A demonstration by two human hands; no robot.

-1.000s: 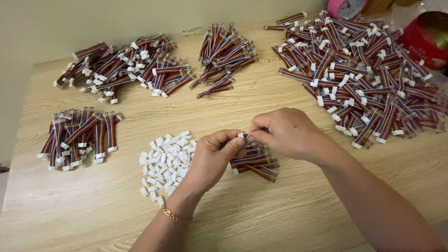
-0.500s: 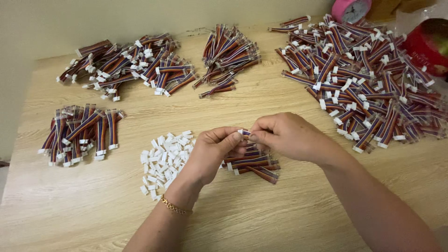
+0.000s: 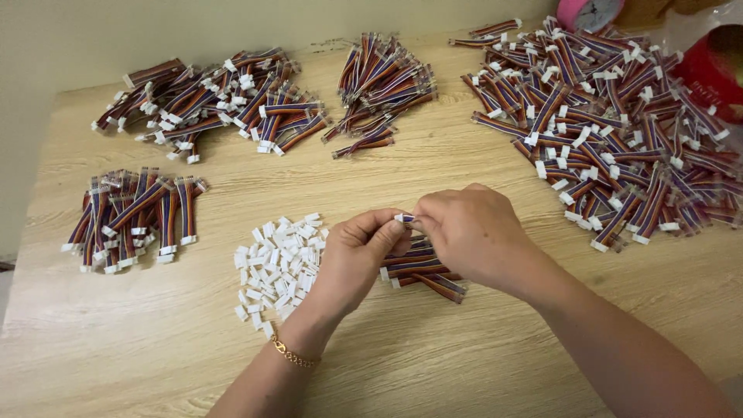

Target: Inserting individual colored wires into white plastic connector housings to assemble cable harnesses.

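Observation:
My left hand point(image 3: 360, 251) and my right hand point(image 3: 464, 232) meet over the middle of the wooden table point(image 3: 433, 162). Together they pinch a short multicoloured ribbon cable with a small white connector point(image 3: 404, 219) at the fingertips. Under both hands lies a small bundle of the same cables point(image 3: 422, 271). Just left of my left hand sits a heap of loose white connector housings point(image 3: 275, 259). A gold bracelet point(image 3: 292, 356) is on my left wrist.
Piles of finished ribbon cables lie around: a big one at the right point(image 3: 619, 116), one at the back middle point(image 3: 383, 89), one at the back left point(image 3: 209, 101), one at the left point(image 3: 131, 220). A red container point(image 3: 716, 66) and a pink object point(image 3: 580, 11) stand at the far right.
Both hands stay joined at the cable end; only the fingers shift slightly. The piles have not moved.

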